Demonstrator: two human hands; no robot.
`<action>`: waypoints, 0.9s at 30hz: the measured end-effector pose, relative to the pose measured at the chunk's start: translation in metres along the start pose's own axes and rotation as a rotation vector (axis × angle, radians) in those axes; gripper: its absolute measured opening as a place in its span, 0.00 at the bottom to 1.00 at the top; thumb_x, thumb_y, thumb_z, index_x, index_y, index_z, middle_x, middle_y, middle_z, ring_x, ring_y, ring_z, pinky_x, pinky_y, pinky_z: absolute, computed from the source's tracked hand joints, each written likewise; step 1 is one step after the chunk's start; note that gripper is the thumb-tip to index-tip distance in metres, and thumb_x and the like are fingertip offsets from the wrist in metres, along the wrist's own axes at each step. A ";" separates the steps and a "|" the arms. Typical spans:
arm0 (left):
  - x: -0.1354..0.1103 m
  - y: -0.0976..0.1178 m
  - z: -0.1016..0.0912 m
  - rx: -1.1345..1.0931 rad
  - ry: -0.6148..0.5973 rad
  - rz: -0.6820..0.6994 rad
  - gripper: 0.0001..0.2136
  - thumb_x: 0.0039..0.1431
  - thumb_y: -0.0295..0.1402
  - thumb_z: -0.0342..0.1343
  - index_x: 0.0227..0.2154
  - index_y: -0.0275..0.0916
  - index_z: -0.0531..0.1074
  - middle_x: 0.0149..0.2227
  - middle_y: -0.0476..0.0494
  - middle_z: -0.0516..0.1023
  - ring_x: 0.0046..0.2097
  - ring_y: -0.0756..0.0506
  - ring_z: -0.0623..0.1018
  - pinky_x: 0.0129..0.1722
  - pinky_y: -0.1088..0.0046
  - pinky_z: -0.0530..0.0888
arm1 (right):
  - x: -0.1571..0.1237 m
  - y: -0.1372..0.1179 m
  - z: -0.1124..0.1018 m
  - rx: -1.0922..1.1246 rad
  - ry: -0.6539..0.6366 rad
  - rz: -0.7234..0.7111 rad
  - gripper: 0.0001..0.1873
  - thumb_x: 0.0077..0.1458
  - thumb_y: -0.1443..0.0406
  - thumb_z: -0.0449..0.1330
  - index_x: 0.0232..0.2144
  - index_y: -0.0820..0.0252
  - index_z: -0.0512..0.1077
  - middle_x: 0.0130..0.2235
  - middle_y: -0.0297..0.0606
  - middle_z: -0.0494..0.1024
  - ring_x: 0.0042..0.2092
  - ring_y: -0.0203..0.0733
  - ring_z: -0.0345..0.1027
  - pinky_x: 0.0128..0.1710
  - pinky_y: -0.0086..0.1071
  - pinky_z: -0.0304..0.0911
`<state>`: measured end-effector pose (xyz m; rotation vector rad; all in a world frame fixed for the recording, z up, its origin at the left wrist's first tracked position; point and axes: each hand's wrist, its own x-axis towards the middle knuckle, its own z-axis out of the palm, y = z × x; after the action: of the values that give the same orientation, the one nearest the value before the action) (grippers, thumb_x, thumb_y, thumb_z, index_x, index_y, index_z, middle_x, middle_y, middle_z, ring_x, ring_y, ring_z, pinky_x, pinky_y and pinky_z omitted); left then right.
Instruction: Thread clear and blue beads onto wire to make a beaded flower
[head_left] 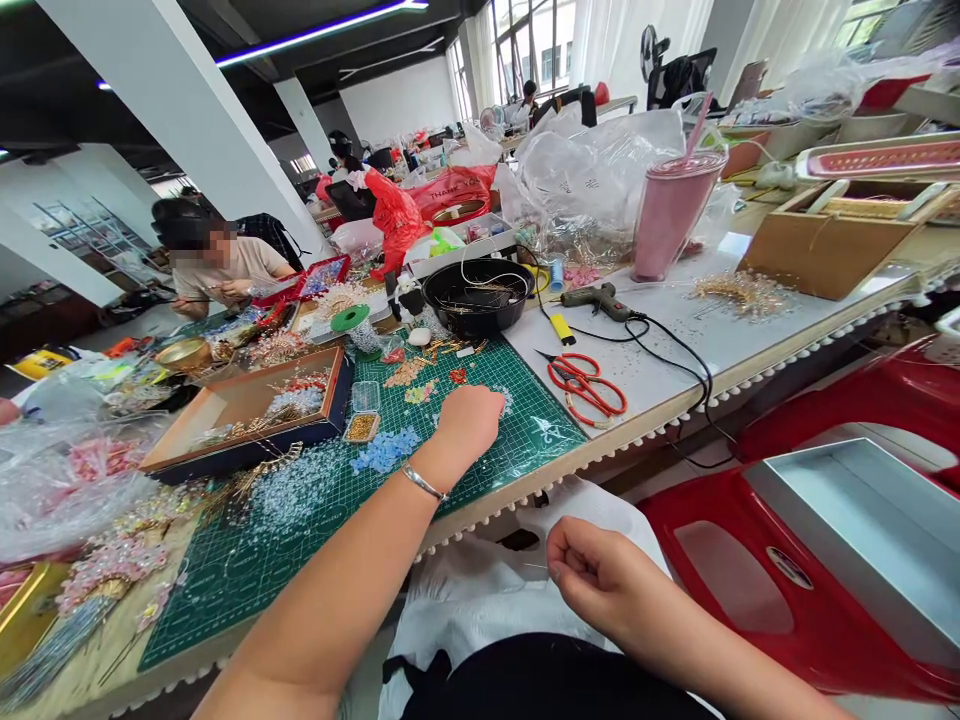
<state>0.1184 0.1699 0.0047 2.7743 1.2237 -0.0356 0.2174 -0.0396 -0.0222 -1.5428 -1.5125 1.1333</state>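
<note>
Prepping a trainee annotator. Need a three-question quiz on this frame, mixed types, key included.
1. Which hand reaches over the green mat?
2. True or false: the scissors are in the right hand.
3. Fill in: an open light-blue ____ sits on the nearer red stool.

Key:
1. The left hand, with the silver bracelet at its wrist.
2. False; they lie on the table.
3. Box.

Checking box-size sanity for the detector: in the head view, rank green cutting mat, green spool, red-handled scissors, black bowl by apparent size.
Largest to smallest, by visible outline:
1. Green cutting mat
2. Black bowl
3. Red-handled scissors
4. Green spool

Real sizes unsure; distances differ.
</note>
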 end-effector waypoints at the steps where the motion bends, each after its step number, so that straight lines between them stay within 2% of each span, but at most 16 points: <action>1: 0.003 0.000 0.004 -0.008 -0.014 0.005 0.10 0.62 0.35 0.51 0.41 0.37 0.72 0.43 0.41 0.75 0.43 0.45 0.75 0.44 0.63 0.72 | -0.001 0.000 -0.001 0.003 -0.002 0.004 0.07 0.50 0.74 0.49 0.26 0.57 0.61 0.22 0.26 0.58 0.25 0.32 0.52 0.23 0.26 0.49; 4: 0.008 -0.004 0.013 -0.042 -0.041 0.014 0.13 0.63 0.37 0.51 0.47 0.37 0.69 0.48 0.40 0.72 0.45 0.45 0.74 0.44 0.61 0.73 | -0.001 0.003 -0.002 0.026 0.009 0.003 0.07 0.50 0.74 0.50 0.26 0.57 0.61 0.22 0.26 0.58 0.24 0.32 0.51 0.23 0.26 0.49; 7: 0.011 -0.007 0.015 -0.093 -0.043 0.013 0.13 0.63 0.37 0.51 0.47 0.37 0.69 0.48 0.40 0.72 0.44 0.45 0.74 0.43 0.62 0.74 | -0.001 0.007 -0.001 0.050 0.016 -0.002 0.07 0.50 0.74 0.50 0.26 0.57 0.62 0.21 0.25 0.57 0.24 0.32 0.51 0.23 0.26 0.48; 11: 0.009 -0.011 0.002 -0.216 0.014 0.017 0.06 0.60 0.32 0.52 0.34 0.36 0.73 0.35 0.45 0.76 0.36 0.47 0.74 0.38 0.67 0.72 | 0.000 0.005 -0.002 0.045 0.018 0.003 0.07 0.51 0.74 0.50 0.27 0.57 0.62 0.21 0.25 0.57 0.24 0.32 0.50 0.23 0.27 0.48; 13: 0.003 -0.015 -0.011 -0.317 0.073 0.020 0.06 0.58 0.30 0.51 0.31 0.38 0.73 0.31 0.47 0.76 0.32 0.47 0.73 0.34 0.70 0.69 | -0.001 0.002 -0.003 0.042 0.011 0.023 0.07 0.51 0.74 0.50 0.27 0.57 0.62 0.21 0.25 0.57 0.24 0.33 0.50 0.24 0.27 0.48; 15: -0.005 -0.020 -0.023 -0.441 0.129 0.019 0.07 0.57 0.32 0.50 0.32 0.39 0.73 0.32 0.48 0.76 0.31 0.48 0.72 0.31 0.72 0.67 | -0.001 -0.001 -0.004 0.043 -0.001 0.046 0.07 0.51 0.74 0.50 0.27 0.57 0.62 0.22 0.25 0.56 0.24 0.33 0.50 0.24 0.27 0.47; 18: -0.016 -0.028 -0.034 -0.644 0.166 0.009 0.09 0.55 0.34 0.51 0.36 0.39 0.73 0.34 0.47 0.76 0.33 0.49 0.73 0.32 0.74 0.68 | -0.001 -0.004 -0.004 0.042 -0.010 0.059 0.07 0.52 0.73 0.50 0.27 0.57 0.61 0.22 0.26 0.57 0.25 0.33 0.50 0.24 0.27 0.48; 20: -0.022 -0.033 -0.036 -0.768 0.162 -0.011 0.10 0.53 0.34 0.53 0.36 0.38 0.73 0.34 0.46 0.77 0.34 0.49 0.73 0.32 0.74 0.68 | 0.001 -0.006 -0.001 0.029 -0.011 0.057 0.06 0.51 0.73 0.50 0.27 0.57 0.61 0.22 0.26 0.57 0.25 0.33 0.50 0.24 0.27 0.48; 23: -0.029 -0.038 -0.033 -0.923 0.146 -0.061 0.08 0.49 0.34 0.57 0.32 0.37 0.76 0.30 0.46 0.77 0.29 0.49 0.72 0.28 0.75 0.66 | 0.002 -0.010 0.003 0.008 -0.017 0.053 0.06 0.51 0.72 0.50 0.26 0.57 0.61 0.22 0.26 0.57 0.25 0.33 0.51 0.23 0.27 0.47; 25: -0.037 -0.036 -0.031 -1.030 0.136 -0.090 0.08 0.48 0.34 0.58 0.29 0.36 0.76 0.28 0.46 0.76 0.26 0.51 0.69 0.25 0.76 0.64 | 0.003 -0.015 0.005 0.010 -0.009 0.045 0.06 0.51 0.72 0.50 0.26 0.57 0.61 0.22 0.25 0.57 0.24 0.33 0.51 0.23 0.27 0.47; 27: -0.051 -0.029 -0.028 -1.147 0.118 -0.105 0.09 0.49 0.35 0.59 0.31 0.36 0.76 0.28 0.46 0.76 0.24 0.53 0.67 0.22 0.77 0.61 | 0.002 -0.023 0.004 0.033 0.056 0.036 0.06 0.52 0.71 0.51 0.26 0.56 0.61 0.21 0.25 0.57 0.24 0.33 0.51 0.23 0.27 0.48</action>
<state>0.0619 0.1554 0.0332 1.7181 0.9405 0.6165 0.2048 -0.0359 -0.0032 -1.5728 -1.4278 1.1211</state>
